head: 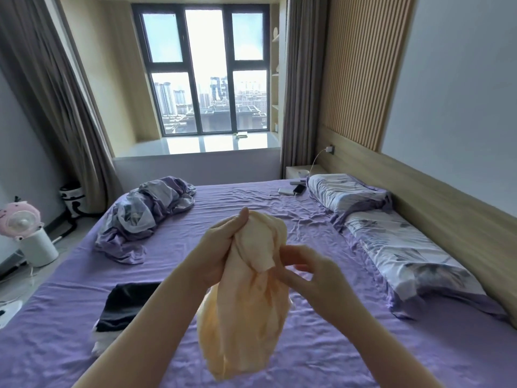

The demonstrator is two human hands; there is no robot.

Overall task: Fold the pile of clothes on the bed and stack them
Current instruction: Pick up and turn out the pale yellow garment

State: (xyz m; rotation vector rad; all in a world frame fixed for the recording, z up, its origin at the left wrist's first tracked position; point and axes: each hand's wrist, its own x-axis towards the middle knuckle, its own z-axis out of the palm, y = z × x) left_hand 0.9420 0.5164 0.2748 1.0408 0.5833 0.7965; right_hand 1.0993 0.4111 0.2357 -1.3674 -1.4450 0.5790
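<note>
Clothes here begin with a pale yellow garment (246, 298), bunched and hanging in the air above the middle of the bed (251, 197). Its top end is gripped in the left hand (221, 247), whose fingers are curled tightly round the fabric with the thumb pointing up. Just to the right, the right hand (305, 273) has its fingers bent and pinches a loose fold near the top of the same garment. Below and to the left of the forearms, a folded dark garment (126, 303) lies flat on the purple bed sheet, with a bit of white cloth (102, 341) showing at its near edge. Farther off, toward the left far corner of the bed, a crumpled purple and grey patterned blanket (145, 214) sits in a heap. Along the right side of the bed two patterned pillows (391, 239) lie end to end by the wooden headboard (436, 217). Near the far pillow a phone (298, 189) and a white power bank (286, 191) rest on the sheet. A pink fan (21, 219) stands on the floor at left, before a curtained window (207, 71).
</note>
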